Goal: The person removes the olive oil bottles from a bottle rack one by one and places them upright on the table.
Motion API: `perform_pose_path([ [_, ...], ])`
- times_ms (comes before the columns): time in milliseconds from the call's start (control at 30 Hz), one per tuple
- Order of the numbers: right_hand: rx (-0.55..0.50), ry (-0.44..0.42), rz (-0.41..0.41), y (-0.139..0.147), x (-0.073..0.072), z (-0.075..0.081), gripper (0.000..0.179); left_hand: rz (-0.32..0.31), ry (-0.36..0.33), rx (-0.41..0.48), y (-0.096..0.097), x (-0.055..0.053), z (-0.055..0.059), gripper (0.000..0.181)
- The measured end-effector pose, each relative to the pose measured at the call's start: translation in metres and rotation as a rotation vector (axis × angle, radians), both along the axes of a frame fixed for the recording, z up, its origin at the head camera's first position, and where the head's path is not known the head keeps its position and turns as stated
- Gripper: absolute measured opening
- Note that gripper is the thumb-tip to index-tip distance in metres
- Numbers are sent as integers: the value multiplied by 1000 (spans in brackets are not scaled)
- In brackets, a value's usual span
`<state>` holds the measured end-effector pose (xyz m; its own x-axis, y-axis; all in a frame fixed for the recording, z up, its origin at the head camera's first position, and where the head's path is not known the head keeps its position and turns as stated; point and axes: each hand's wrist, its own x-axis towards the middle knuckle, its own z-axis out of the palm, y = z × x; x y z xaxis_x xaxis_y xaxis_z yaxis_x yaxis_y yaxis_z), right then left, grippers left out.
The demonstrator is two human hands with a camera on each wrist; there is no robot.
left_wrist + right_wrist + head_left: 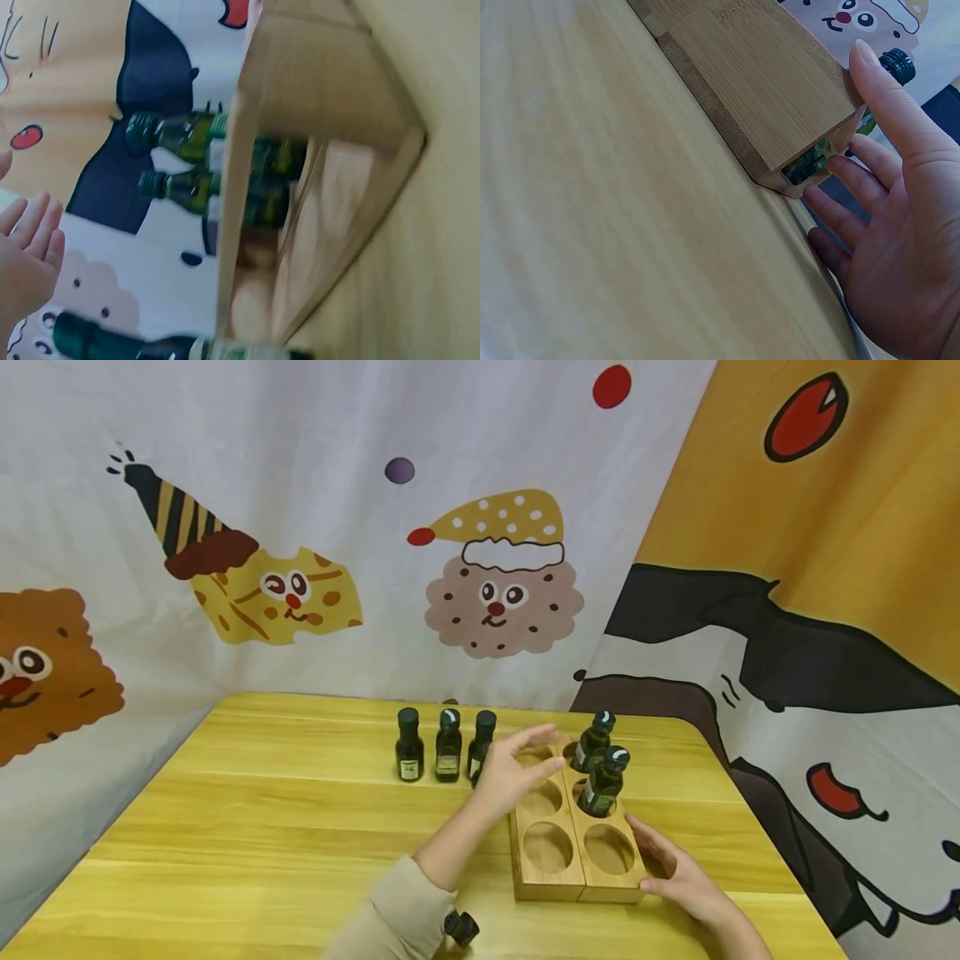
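Two wooden bottle holders point(550, 887) stand side by side, each with a row of round holes. The right-hand one carries two dark green bottles, the nearer bottle point(602, 785) and the farther bottle point(592, 743), both tilted in the head view. My left hand point(513, 770) is raised over the left row, its fingers extended and holding nothing. Beside the right holder's outer side is my right hand point(682, 878), fingers spread and relaxed near its front corner. In the right wrist view, fingertips point(838, 161) lie at the holder's open side; whether they press it I cannot tell.
Left of the holders stand three more dark bottles: a left bottle point(409, 747), a middle bottle point(448, 747) and a right bottle point(481, 743) partly behind my left hand. A small black object point(461, 928) shows by my left sleeve. A printed curtain point(322, 527) hangs behind the table point(262, 810).
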<state>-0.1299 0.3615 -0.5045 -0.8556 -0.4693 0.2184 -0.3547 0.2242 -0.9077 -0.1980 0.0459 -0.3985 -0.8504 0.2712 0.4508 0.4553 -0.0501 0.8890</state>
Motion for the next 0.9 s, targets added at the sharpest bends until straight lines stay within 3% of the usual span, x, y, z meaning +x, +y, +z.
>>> perform_pose_path([
  [233,15,-30,-18,2,0,-4,75,-31,-45,-50,33,1,-8,48],
  [500,23,-22,-11,1,0,-1,73,-32,-112,-53,59,-8,-19,51],
  [700,21,-16,-1,1,0,-1,73,12,-175,-90,74,-11,-23,52],
  [900,15,-21,4,1,-1,-1,72,29,-186,-88,86,-15,-30,50],
])
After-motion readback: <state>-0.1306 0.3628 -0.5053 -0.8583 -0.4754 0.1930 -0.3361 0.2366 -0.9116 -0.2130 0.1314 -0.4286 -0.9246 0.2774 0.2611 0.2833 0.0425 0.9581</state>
